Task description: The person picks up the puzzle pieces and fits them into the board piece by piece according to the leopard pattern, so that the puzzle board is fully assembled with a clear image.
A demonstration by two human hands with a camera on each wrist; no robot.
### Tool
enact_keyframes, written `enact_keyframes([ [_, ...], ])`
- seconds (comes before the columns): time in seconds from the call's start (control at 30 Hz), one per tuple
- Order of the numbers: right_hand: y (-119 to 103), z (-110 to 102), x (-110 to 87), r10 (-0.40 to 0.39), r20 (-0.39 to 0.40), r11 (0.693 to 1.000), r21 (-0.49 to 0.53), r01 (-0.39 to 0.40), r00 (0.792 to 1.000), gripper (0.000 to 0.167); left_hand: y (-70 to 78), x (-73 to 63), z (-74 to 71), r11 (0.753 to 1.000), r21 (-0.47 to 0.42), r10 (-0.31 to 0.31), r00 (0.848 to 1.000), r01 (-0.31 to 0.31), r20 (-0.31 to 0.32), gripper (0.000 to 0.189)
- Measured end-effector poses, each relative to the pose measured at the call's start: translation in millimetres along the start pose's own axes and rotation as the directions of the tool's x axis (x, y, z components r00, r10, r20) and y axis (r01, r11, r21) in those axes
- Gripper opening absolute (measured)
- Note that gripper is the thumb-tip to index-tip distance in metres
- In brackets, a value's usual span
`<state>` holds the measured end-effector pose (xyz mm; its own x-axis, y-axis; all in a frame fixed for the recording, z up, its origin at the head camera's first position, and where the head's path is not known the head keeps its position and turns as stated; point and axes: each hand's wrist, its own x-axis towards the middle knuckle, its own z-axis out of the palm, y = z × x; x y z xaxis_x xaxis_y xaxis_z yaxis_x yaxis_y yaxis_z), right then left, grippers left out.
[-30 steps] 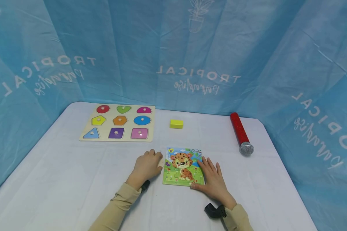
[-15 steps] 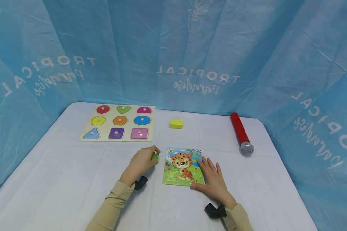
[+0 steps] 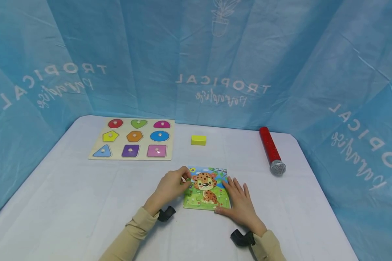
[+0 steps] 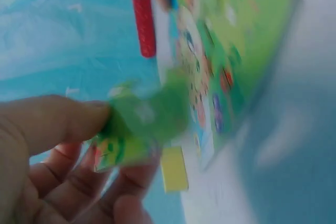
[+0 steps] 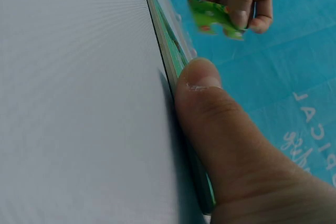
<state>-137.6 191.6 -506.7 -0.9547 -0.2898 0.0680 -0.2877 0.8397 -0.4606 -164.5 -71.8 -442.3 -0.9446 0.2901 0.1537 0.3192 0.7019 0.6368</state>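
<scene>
A square jigsaw puzzle (image 3: pixel 199 197) with a cartoon leopard on green grass lies flat on the white table. Between thumb and fingers, my left hand (image 3: pixel 171 186) pinches a green puzzle piece (image 4: pixel 134 129) at the puzzle's left edge. That piece is blurred in the left wrist view and sits apart from the puzzle in the right wrist view. My right hand (image 3: pixel 243 206) rests at the puzzle's lower right, fingers extended along the right side, the thumb (image 5: pixel 205 98) touching the near edge.
A wooden shape board (image 3: pixel 142 154) with knobbed pieces lies at the back left. Behind the puzzle sits a yellow block (image 3: pixel 198 140), and a red microphone (image 3: pixel 272 150) lies to the right. Blue printed curtain (image 3: pixel 222 47) surrounds the table's back and sides.
My left hand first drew back left from the puzzle, a green piece showing in its fingers, then came right again to the puzzle's left edge. The right hand stays in place.
</scene>
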Motion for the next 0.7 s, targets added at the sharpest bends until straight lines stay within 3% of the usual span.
enact_keyframes([
  [0.13,1,0,0.5,-0.003,-0.003,1.000,0.004,0.003,1.000,0.101,3.7,-0.2,7.9,0.998,-0.050,0.045,0.997,-0.042,0.061,0.010],
  [0.33,2,2,1.3,-0.002,0.013,1.000,0.003,0.002,1.000,0.101,3.7,-3.1,23.5,0.996,0.064,0.055,0.985,-0.066,0.165,0.024],
  [0.53,2,0,1.6,-0.004,0.009,1.000,0.001,0.004,1.000,0.101,4.1,-5.9,27.4,0.973,0.203,0.088,0.988,-0.113,0.128,0.038],
  [0.7,1,0,1.3,0.006,0.018,1.000,0.000,-0.006,1.000,0.101,2.4,-7.6,27.9,0.961,0.249,0.087,0.988,-0.117,0.128,0.037],
])
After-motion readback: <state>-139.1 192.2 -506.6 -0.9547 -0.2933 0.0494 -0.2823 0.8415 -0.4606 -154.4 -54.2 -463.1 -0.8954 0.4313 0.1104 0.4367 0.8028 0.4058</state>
